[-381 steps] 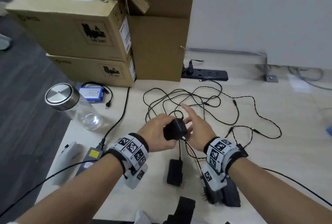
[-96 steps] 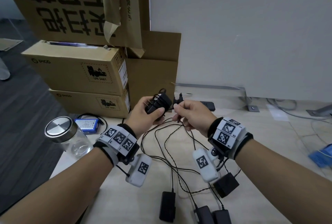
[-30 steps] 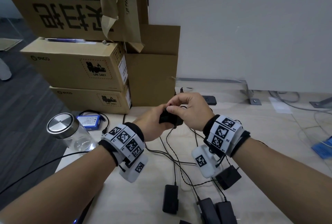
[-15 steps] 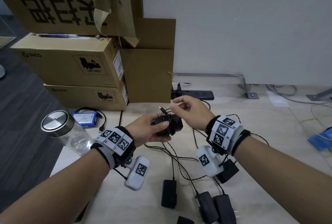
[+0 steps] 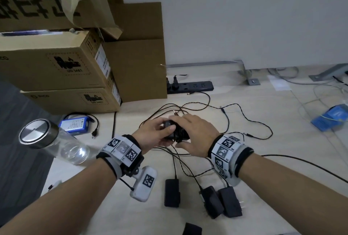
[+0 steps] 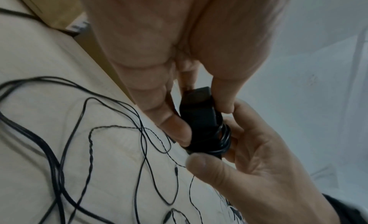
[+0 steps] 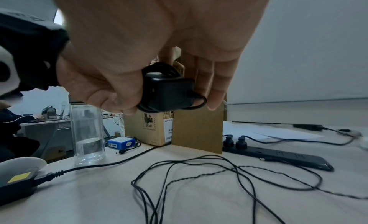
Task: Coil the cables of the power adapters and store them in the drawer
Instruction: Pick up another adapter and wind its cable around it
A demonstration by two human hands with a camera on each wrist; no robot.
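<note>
I am holding the wrapped adapter (image 5: 176, 134) just above the worktop (image 5: 263, 159), my left hand (image 5: 156, 135) gripping its body, my right hand (image 5: 195, 136) clamping its coiled cable (image 6: 224, 141). Coiling looks nearly finished; next I am judging it needs tucking the cable end, then finding the drawer, which is not in view.

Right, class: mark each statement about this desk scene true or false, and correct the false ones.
1. Both hands hold a black power adapter wrapped in its cable. True.
2. The clear glass bottle with a steel lid lies on its side. False: it stands upright.
3. Two plugs sit in the black power strip. True.
4. The blue battery pack rests atop the cardboard boxes. False: it lies on the table.
</note>
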